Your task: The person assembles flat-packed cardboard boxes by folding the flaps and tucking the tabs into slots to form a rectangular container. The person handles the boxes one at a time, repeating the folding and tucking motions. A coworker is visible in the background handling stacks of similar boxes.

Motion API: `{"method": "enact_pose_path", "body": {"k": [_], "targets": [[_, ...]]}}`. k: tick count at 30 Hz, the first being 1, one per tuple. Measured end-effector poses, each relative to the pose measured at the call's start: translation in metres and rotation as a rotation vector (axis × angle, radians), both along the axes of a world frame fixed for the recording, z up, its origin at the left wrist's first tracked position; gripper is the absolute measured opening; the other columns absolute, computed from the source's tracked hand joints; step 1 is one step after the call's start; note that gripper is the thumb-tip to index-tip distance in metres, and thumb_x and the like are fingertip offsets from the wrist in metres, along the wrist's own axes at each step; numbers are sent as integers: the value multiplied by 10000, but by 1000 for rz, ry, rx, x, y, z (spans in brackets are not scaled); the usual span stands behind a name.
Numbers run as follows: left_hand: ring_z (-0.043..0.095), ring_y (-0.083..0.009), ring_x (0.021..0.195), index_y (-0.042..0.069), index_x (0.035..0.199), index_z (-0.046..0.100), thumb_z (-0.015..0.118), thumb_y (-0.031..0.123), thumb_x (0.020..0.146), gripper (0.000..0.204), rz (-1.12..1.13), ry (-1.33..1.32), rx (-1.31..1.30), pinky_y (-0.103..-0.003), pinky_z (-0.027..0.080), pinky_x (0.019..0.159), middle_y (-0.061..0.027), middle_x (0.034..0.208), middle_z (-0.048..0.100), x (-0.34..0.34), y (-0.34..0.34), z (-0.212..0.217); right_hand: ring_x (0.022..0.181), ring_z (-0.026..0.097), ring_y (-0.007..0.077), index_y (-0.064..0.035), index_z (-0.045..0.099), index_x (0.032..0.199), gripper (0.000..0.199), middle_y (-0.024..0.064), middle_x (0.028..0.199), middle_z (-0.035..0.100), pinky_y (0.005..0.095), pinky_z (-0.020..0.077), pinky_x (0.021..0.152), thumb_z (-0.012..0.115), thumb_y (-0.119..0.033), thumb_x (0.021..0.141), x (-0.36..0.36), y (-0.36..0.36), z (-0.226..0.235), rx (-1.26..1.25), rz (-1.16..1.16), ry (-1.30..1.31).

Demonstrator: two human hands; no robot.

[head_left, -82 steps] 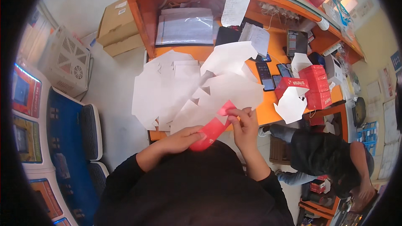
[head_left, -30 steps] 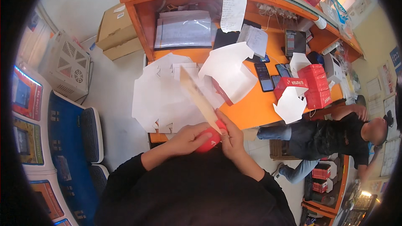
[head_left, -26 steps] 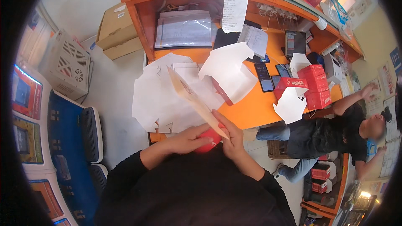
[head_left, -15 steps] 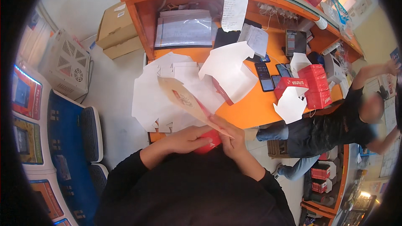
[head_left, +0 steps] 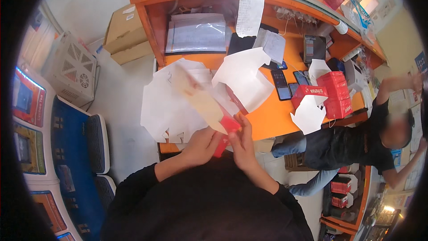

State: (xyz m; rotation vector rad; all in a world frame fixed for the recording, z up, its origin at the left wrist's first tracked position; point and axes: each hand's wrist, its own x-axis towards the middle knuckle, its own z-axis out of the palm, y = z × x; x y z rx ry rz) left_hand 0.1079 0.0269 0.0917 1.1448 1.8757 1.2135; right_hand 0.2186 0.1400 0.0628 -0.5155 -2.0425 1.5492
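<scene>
Both my hands hold a cardboard box blank [head_left: 200,102] with red and cream printed faces; its long raised panel is blurred by motion. My left hand [head_left: 200,146] grips the lower left of it, with fingers closed by the red part. On the other side my right hand [head_left: 243,145] pinches the red edge, thumb toward the fold. Under the raised panel, flat white box blanks [head_left: 156,107] are stacked on the orange desk [head_left: 263,122]. Beyond my right hand sits a partly folded box [head_left: 245,73] with its white inside showing.
Folded red boxes [head_left: 337,96] and one with open white flaps [head_left: 309,115] stand at the right, near several phones [head_left: 281,85]. A paper list [head_left: 249,11] hangs from the shelf. A co-worker [head_left: 343,147] stands at right. Chairs [head_left: 92,143] are at left.
The box blank has turned in my hands, and more of its red side shows. My left hand has shifted right and slightly up. The co-worker's arms and legs have moved a little.
</scene>
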Motion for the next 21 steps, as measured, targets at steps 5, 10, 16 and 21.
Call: {"method": "enact_pose_path", "body": {"k": [5, 10, 16, 21], "targets": [[566, -406, 957, 18, 1136, 511, 497, 155, 882, 288, -235, 89, 11, -444, 455, 795, -238, 1017, 596, 1, 2, -18, 1218, 390, 259, 29, 141, 1381, 692, 187, 1345, 304, 384, 351, 1015, 557, -264, 912, -2, -4, -17, -198, 5, -79], [544, -382, 1001, 26, 1134, 547, 588, 69, 789, 351, -60, 271, 155, -454, 437, 846, -190, 1103, 576, -11, -6, -8, 1175, 442, 247, 12, 192, 1376, 705, 162, 1283, 396, 352, 377, 993, 617, -236, 871, 3, 11, -7, -181, 54, -38], [542, -328, 990, 62, 992, 648, 657, 55, 716, 276, 462, 989, 114, -435, 428, 833, -114, 942, 624, -85, -33, 17, 1181, 463, 202, -66, 237, 1389, 707, 126, 1295, 435, 324, 406, 978, 657, -196, 835, 19, 38, 16, -277, 112, 77], [587, -331, 746, 32, 935, 657, 615, 137, 828, 156, 442, 675, 71, -391, 479, 679, -136, 779, 623, -69, -45, -25, 1121, 464, 216, -20, 250, 1331, 683, 132, 1206, 440, 347, 398, 947, 672, -195, 823, 32, 32, 17, -182, 82, -108]]}}
